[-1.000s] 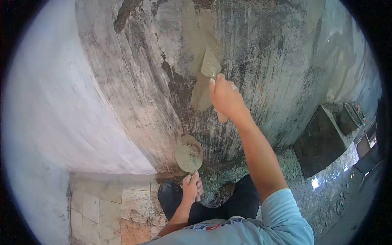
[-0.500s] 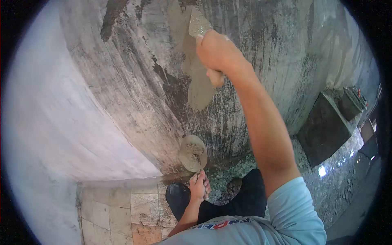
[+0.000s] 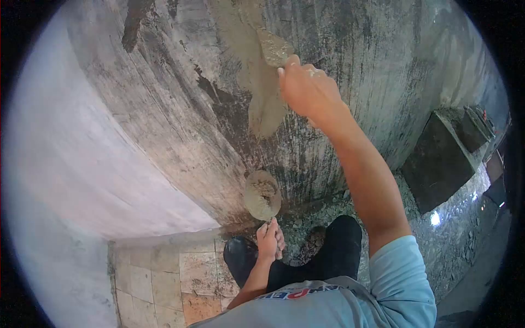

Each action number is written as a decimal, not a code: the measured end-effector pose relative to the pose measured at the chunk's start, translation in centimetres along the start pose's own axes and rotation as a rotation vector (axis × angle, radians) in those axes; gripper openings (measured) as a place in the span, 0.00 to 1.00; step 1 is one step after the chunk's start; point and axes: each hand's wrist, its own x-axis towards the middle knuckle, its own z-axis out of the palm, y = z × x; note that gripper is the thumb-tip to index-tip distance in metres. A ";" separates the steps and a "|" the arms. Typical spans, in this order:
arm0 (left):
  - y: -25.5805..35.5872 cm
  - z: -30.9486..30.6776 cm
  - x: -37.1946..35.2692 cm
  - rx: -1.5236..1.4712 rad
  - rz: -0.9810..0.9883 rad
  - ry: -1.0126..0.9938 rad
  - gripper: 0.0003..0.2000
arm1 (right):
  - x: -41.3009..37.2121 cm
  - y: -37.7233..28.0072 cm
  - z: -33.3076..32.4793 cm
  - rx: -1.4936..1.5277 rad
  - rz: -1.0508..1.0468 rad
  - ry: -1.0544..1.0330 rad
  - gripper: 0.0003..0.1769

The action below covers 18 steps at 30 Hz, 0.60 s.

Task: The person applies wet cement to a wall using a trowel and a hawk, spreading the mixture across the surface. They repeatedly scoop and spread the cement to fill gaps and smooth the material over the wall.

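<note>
My right hand (image 3: 310, 90) is wrapped round the handle of a trowel (image 3: 274, 49), whose mortar-coated blade lies against the wall. Wet grey mortar (image 3: 265, 109) forms a vertical patch on the wall beside and below the blade. Low down, my left hand (image 3: 269, 240) grips the handle of a round pan (image 3: 250, 191), which holds some mortar and is close to the foot of the wall.
A dark block-like box (image 3: 440, 164) stands against the wall at the right. Rubble (image 3: 421, 240) covers the floor there. Dirty tiles (image 3: 164, 281) lie at lower left, below a pale wall (image 3: 109, 158). My dark-clad knees (image 3: 342, 246) are near the wall base.
The trowel and my right hand have shifted slightly right and down, and the hand has turned. The mortar patch beside the blade looks wider. My left hand still holds the pan.
</note>
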 end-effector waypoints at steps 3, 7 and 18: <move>0.1 -0.4 0.1 0.002 0.021 0.009 0.18 | 0.2 0.1 0.7 0.000 0.019 0.006 0.23; 0.6 -0.6 -0.4 -0.001 0.011 0.061 0.17 | -0.6 -0.4 2.1 0.107 0.048 0.032 0.22; 1.8 -1.5 -1.2 0.006 0.063 0.118 0.18 | -5.4 0.8 10.6 0.189 0.134 0.015 0.21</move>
